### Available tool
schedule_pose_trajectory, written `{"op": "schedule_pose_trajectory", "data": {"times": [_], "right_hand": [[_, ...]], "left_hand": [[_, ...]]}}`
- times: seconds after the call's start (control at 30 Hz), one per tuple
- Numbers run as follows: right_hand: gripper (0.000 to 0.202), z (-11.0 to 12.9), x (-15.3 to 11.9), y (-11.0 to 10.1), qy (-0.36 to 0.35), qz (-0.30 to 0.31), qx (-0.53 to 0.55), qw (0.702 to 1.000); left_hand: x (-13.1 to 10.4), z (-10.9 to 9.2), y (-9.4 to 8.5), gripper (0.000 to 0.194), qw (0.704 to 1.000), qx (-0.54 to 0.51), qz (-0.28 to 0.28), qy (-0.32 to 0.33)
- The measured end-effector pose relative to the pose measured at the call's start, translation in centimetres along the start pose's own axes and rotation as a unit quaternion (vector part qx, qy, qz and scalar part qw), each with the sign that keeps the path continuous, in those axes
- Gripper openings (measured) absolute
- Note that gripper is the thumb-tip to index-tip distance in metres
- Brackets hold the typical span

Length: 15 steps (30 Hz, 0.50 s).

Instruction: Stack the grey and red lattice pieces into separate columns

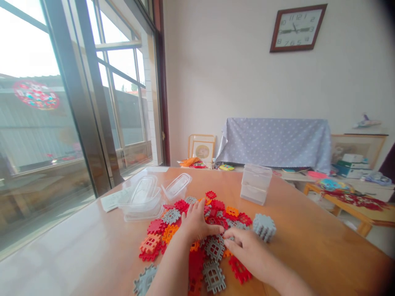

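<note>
Red, orange and grey toothed plastic pieces (214, 276) lie in a loose pile on the wooden table. My left hand (197, 222) rests over the middle of the pile, its fingers spread and its thumb stretched to the right. Close to that thumb tip is my right hand (242, 242), with its fingers bent over the pile's right side; whether a piece is between them cannot be made out. A neat stack of grey toothed pieces (264, 227) stands just right of the pile, beyond my right hand.
Clear plastic containers (140, 203) sit at the table's left rear, beside a paper sheet (111, 200) and a tilted clear tub (177, 187). A clear box (255, 185) stands at the back right. A window is on the left; a low wooden stand (364, 205) is beyond the table's right edge.
</note>
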State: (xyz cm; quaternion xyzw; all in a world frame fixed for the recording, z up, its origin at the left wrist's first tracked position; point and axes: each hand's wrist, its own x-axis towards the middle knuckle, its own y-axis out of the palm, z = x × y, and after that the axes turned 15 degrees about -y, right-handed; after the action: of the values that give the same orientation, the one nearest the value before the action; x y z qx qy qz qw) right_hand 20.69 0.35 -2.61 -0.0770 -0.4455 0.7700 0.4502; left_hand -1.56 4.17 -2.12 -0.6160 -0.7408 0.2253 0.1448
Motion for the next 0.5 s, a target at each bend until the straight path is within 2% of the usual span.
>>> {"op": "schedule_pose_trajectory", "data": {"times": [0.03,0.1,0.17,0.23,0.3,0.43,0.5], "right_hand": [[0.026,0.1,0.0,-0.1,-0.004,-0.004,-0.006,1.0],[0.025,0.2,-0.1,-0.4,-0.01,-0.012,-0.016,1.0],[0.025,0.1,-0.2,-0.6,-0.013,-0.024,-0.025,0.999],[0.024,0.0,-0.2,-0.6,-0.016,-0.037,-0.036,0.999],[0.024,-0.2,-0.1,-0.6,-0.018,-0.044,-0.045,0.998],[0.023,0.1,-0.1,-0.8,-0.015,-0.045,-0.051,0.998],[0.022,0.8,-0.1,-0.9,-0.02,-0.045,-0.051,0.997]], "left_hand": [[0.0,0.3,0.3,0.103,1.0,-0.012,0.0,0.003],[0.3,0.7,0.9,0.083,0.995,-0.095,-0.011,0.007],[0.7,1.0,1.2,0.056,0.978,-0.206,-0.021,-0.002],[1.1,1.0,1.3,0.043,0.96,-0.278,-0.028,-0.03],[1.5,0.9,1.2,0.04,0.958,-0.279,-0.046,-0.047],[2.2,0.7,0.6,0.029,0.974,-0.201,-0.096,-0.036],[2.4,0.6,0.3,0.024,0.962,-0.246,-0.099,-0.06]]}}
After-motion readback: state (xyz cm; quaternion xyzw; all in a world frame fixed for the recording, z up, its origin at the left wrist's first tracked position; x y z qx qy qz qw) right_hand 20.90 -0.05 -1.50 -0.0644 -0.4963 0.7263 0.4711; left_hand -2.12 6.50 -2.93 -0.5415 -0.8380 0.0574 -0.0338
